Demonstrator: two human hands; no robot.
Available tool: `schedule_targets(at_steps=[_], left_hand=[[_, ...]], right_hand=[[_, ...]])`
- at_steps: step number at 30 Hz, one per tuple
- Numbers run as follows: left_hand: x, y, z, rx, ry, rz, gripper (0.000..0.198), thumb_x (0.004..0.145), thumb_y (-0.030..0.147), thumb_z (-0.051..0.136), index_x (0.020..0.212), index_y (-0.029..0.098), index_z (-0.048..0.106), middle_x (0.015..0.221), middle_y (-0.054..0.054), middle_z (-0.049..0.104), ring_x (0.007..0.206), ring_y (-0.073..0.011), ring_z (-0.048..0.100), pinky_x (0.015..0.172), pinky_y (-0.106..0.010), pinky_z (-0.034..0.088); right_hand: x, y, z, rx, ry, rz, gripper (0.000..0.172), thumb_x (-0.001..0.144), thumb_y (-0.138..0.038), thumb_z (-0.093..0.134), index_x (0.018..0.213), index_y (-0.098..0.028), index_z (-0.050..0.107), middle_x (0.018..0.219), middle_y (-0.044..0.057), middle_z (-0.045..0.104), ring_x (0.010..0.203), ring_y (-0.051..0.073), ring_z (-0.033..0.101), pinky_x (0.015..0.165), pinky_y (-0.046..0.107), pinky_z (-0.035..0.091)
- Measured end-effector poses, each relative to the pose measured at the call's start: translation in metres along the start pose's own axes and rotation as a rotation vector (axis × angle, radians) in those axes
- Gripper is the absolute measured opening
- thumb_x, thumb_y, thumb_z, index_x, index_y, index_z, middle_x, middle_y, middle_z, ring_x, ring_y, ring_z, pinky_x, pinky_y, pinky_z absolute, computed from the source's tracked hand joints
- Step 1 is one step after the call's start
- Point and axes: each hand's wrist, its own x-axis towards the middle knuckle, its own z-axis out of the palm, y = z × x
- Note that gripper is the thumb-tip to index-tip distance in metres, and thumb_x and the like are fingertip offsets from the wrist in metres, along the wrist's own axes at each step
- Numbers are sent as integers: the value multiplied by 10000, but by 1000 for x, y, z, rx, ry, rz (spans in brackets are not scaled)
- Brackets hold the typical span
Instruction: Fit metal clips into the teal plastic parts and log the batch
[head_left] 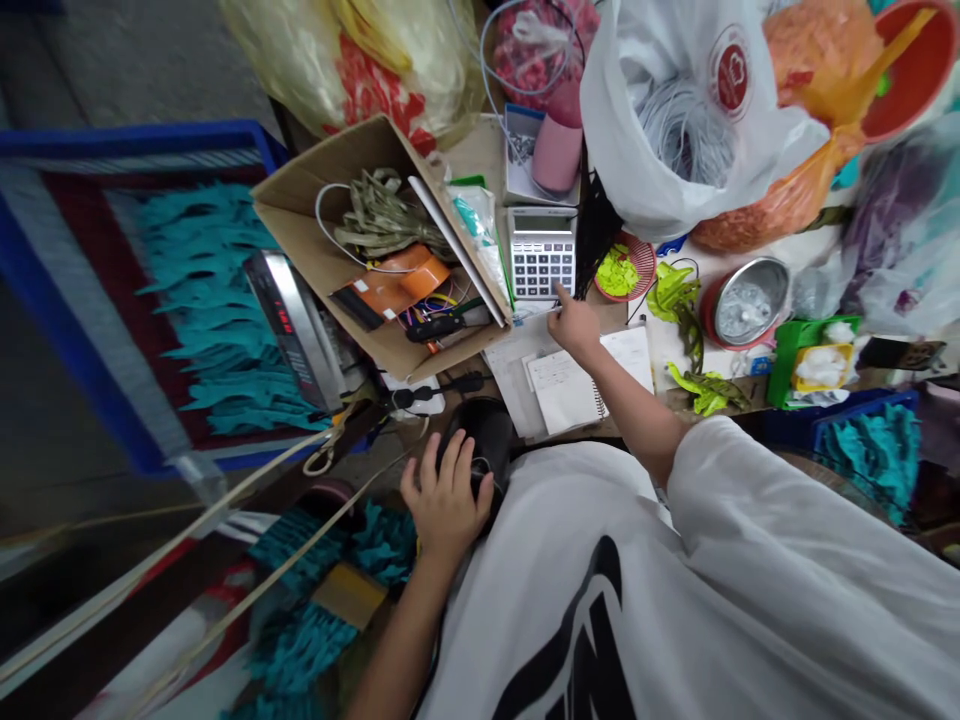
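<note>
A silver calculator [544, 258] lies on the table, its screen on the far side. My right hand [576, 325] is at its near edge, index finger extended onto the lower keys and the other fingers curled in. Just below that hand lies an open spiral notebook [568, 390] with handwriting on its left page. My left hand [448, 490] rests palm down with fingers spread, over a black rounded object [487, 428] beside my lap, and grips nothing visible.
Left of the calculator stands a cardboard box [300, 205] of cords and tools, near a scale with a red display [289, 320]. A blue crate [135, 440] holds turquoise pieces. A white bag [630, 150], a pink basket [643, 262] and a metal bowl [750, 300] sit rightward.
</note>
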Motion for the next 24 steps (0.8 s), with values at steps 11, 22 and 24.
schedule_targets(at_steps=[11,22,24], left_hand=[[-7,-6,6,-51,-55,-63,526,1118,460,467,1479,146,686,1547,-222,700,1503,-392,591,1132,-505,388],[-2,-4,7,-123,-99,-132,541,1099,433,431,1477,151,694,1584,-211,675,1544,-382,534,1197,-522,361],[-2,-3,6,-117,-104,-136,559,1107,453,413,1479,140,688,1580,-217,674,1548,-382,526,1197,-522,363]], right_hand=[[6,48,-5,272,18,-22,639,1025,-243,537,1659,-188,585,1347,198,791,1238,377,737,1095,496,566],[-49,128,16,1198,-108,10,918,1096,-847,193,1089,-127,762,670,38,645,616,168,622,613,252,527],[-56,134,32,1276,-60,-25,750,1069,-844,414,1071,-164,729,731,39,689,703,177,668,696,287,590]])
